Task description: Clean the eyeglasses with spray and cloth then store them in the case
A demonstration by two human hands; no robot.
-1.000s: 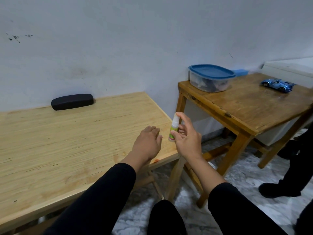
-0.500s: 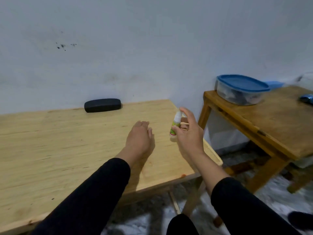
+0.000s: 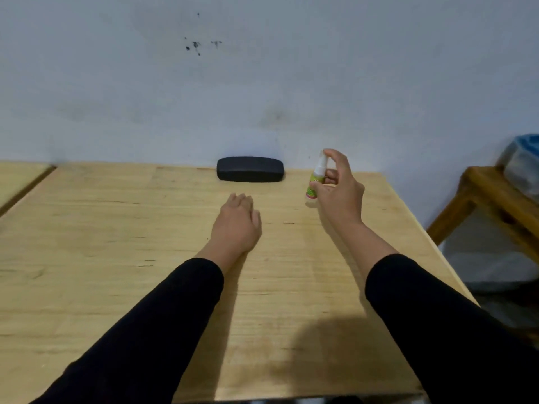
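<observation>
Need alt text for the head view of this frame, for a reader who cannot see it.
A person's right hand holds a small spray bottle upright above a light wooden table, while the left hand rests open, palm down. A closed black eyeglass case lies at the table's far edge by the wall.

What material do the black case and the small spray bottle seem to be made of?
Black oblong eyeglass case: matte, perhaps fabric or leatherette over a hard shell; no shine. Small white spray bottle with green label: probably translucent plastic, glossy label, held in the right hand.

My left hand (image 3: 237, 221) lies palm down, fingers relaxed. My right hand (image 3: 338, 189) is raised, fingers curled in a grip. Both forearms reach forward.
</observation>
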